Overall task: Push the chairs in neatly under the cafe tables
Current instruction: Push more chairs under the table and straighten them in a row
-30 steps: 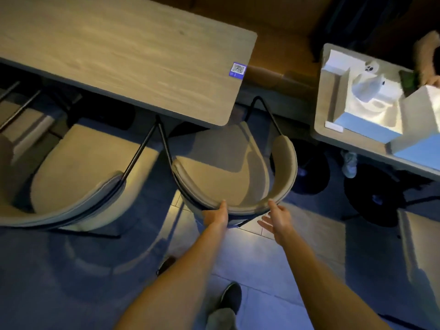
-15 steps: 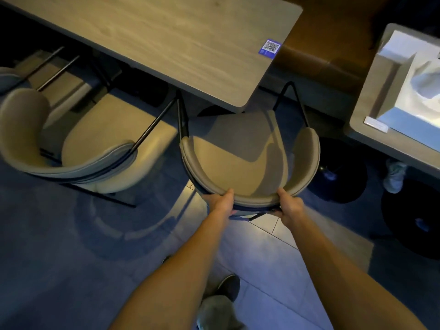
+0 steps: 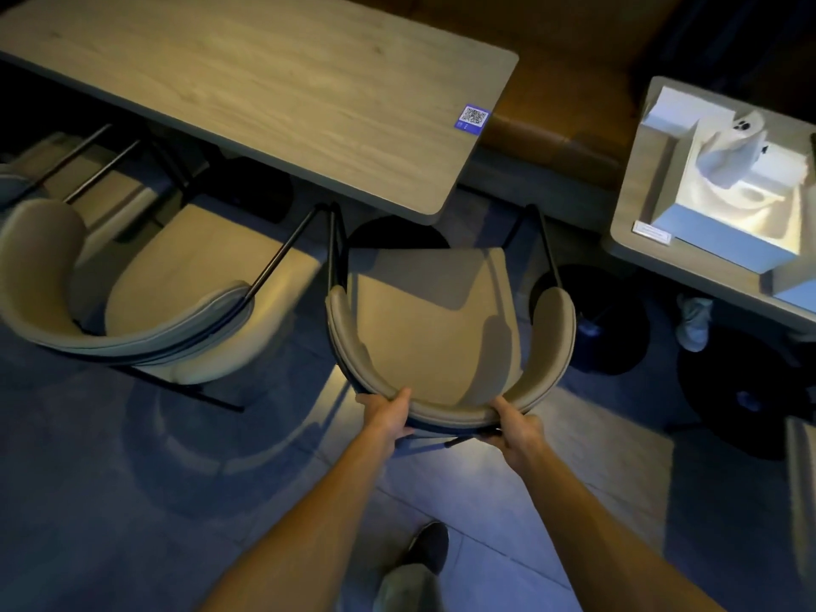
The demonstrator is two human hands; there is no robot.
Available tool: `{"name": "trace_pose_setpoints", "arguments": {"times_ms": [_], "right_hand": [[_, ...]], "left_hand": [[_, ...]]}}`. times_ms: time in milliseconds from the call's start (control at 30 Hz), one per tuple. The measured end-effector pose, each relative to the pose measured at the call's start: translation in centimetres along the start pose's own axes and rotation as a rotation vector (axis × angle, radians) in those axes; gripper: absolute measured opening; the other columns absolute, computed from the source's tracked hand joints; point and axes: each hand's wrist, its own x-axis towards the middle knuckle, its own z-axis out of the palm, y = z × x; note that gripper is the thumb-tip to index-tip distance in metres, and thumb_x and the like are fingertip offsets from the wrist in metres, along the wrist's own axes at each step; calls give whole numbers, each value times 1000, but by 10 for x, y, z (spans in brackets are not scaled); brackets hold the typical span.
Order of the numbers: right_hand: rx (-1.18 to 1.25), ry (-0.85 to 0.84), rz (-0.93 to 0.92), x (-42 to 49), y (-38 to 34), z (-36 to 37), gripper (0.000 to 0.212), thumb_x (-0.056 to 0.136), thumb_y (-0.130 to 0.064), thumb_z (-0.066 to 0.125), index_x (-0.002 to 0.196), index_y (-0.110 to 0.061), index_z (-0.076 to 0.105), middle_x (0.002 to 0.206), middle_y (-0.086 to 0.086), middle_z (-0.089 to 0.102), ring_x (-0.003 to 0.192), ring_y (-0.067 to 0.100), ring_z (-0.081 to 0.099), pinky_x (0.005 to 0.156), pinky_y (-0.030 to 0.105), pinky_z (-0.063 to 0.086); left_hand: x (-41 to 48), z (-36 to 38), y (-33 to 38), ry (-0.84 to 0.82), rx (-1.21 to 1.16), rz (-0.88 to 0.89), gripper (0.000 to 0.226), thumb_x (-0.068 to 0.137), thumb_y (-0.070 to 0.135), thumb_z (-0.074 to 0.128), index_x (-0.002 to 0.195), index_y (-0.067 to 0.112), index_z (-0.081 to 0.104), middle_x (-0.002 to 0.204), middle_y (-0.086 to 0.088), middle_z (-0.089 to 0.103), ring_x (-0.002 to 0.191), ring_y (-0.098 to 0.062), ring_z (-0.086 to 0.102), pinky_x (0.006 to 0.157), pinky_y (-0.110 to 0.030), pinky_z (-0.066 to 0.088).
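Cafe table [image 3: 265, 81] ahead; chair [image 3: 432, 329] backrest inside left hand [image 3: 388, 417], right hand [image 3: 516, 430] grip.

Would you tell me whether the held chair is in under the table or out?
Out. The chair has its seat showing in front of the table edge; left hand and right hand grip its backrest.

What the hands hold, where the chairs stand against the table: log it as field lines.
left hand: grips the backrest of the near chair
right hand: grips the same backrest, further right
near chair: seat fully in view, not under the table
second chair: to its left, turned askew, seat also in view
table: wooden, QR sticker near its corner
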Motion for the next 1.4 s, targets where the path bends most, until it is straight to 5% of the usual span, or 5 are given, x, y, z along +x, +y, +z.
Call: {"name": "trace_pose_setpoints", "arguments": {"times_ms": [133,300,467,700,1400], "right_hand": [[60,17,27,-28,31,11,38,90,-8,73,121,9,58,122,26,65,99,39,67,56,42,61],[163,26,43,-56,67,31,37,94,-5,70,125,11,58,121,28,65,106,42,66,52,40,62],[188,59,66,-81,95,54,10,94,-4,68,97,1,59,119,29,65,101,40,65,72,52,60],[279,62,56,-97,126,78,39,92,-5,71,124,11,57,121,28,65,98,38,66,71,54,62],[328,115,35,-120,171,93,38,91,-7,72,121,11,58,122,28,66,110,43,66,91,61,57]], "left_hand": [[0,-31,-4,-30,84,-19,100,97,20,63,159,12,-15,155,-9,36,134,-34,49,94,-51,57],[11,-67,-8,-104,176,-25,70,98,16,61,155,7,20,149,-16,44,130,-36,53,95,-54,55],[22,-105,-4,-152,207,-18,98,95,17,64,158,12,-12,145,-20,49,122,-38,59,88,-52,58],[40,-139,3,-178,266,-17,100,77,23,74,154,16,11,137,-20,50,112,-40,63,55,-41,62],[22,-173,-1,-229,348,-3,80,95,16,63,152,9,7,137,-20,53,109,-33,63,47,-33,59]]}}
